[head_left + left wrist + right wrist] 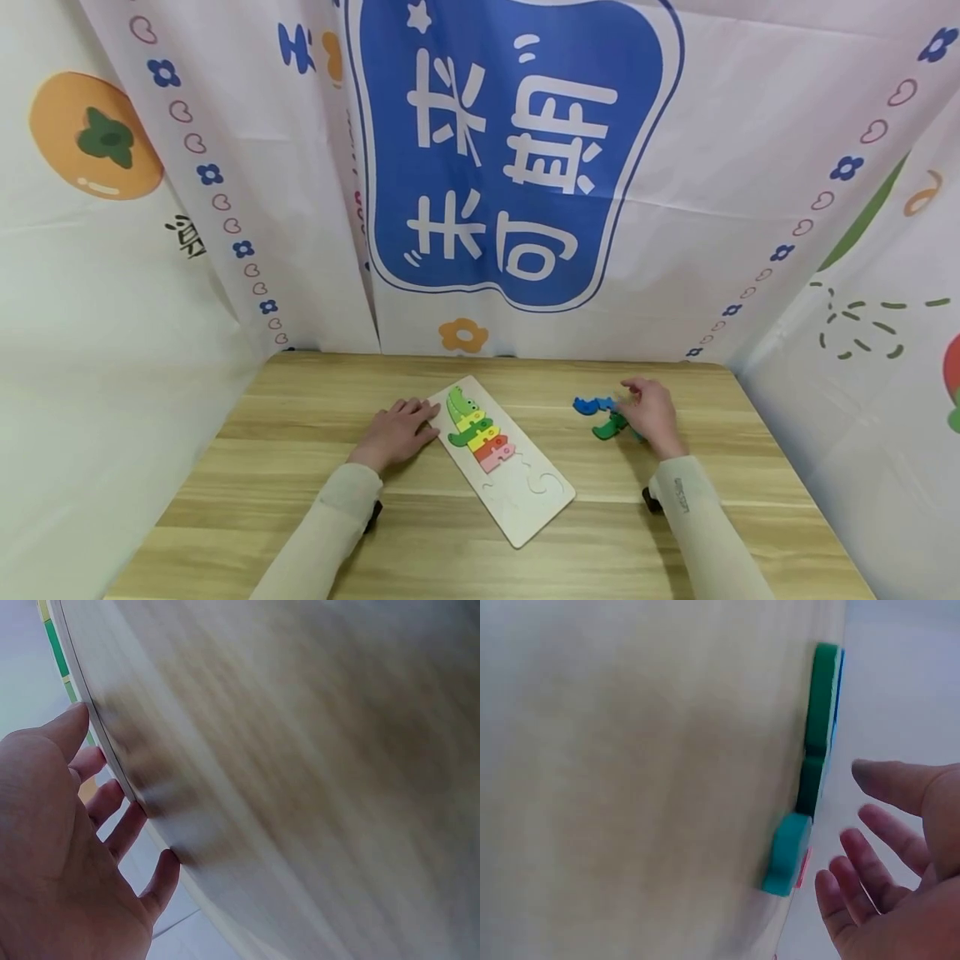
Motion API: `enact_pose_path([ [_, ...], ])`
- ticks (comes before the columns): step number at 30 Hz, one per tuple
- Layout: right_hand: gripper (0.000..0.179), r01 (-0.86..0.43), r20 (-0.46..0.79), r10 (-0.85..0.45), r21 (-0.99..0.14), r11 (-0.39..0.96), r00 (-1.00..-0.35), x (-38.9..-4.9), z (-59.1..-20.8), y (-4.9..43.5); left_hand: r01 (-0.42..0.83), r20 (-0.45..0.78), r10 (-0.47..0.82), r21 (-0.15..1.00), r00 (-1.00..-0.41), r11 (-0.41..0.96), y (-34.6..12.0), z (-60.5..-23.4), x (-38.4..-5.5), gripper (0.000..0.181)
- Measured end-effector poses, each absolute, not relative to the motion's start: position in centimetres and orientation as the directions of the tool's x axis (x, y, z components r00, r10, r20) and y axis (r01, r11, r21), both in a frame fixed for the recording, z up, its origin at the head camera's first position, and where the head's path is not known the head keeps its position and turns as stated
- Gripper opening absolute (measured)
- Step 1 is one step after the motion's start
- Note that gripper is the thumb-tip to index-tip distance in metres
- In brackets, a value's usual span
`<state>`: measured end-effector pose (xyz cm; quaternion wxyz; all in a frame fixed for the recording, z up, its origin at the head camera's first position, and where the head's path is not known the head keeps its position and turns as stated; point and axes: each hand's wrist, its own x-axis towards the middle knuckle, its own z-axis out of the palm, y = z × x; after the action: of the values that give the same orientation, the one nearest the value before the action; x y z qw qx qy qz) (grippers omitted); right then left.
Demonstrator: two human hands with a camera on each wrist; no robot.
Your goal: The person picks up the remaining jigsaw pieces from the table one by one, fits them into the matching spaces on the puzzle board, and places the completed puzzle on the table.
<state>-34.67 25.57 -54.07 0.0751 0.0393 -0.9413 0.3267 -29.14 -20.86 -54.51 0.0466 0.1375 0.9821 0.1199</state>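
Note:
A pale wooden puzzle board point(536, 510) lies at a slant, with crocodile pieces point(489, 435) in green, yellow, red and pink fitted in its upper part; its lower part shows bare outlines. My left hand point(396, 433) rests on the table, fingertips at the board's left edge. In the left wrist view that hand point(71, 847) has its fingers spread. Over loose pieces on the right hovers my right hand point(651, 414). Beside it lie a blue piece point(585, 406) and a green piece point(606, 428). The right wrist view shows relaxed fingers holding nothing, near a teal piece point(784, 855).
The wood-grain table point(247, 492) ends at a printed cloth point(420, 325) hanging behind it. More white cloth point(795, 408) flanks the right side. A red bit point(804, 868) shows past the teal piece in the right wrist view.

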Motion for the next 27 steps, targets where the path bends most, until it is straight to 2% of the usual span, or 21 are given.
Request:
enact_pose_path([
  [3,0.05,-0.12,0.181,-0.015,-0.586,0.802,-0.983,-35.4,-54.0,26.0,0.261,-0.051,0.281,0.246,-0.958,0.933,-20.9,-54.6,-29.3,0.053],
  [10,0.043,-0.091,0.077,-0.057,-0.572,0.815,-0.995,-36.0,-54.4,27.0,0.266,-0.054,0.286,0.238,-0.957,0.934,-20.9,-54.8,-29.3,0.053],
  [19,0.042,-0.063,0.118,0.012,-0.616,0.785,-0.993,-36.0,-54.9,27.7,0.274,-0.044,0.292,0.239,-0.955,0.932,-20.9,-54.9,-29.4,0.054],
  [27,0.044,0.01,0.054,0.056,-0.625,0.781,-0.997,-35.9,-54.8,28.0,0.273,-0.046,0.292,0.245,-0.955,0.93,-21.0,-55.1,-29.5,0.054],
])
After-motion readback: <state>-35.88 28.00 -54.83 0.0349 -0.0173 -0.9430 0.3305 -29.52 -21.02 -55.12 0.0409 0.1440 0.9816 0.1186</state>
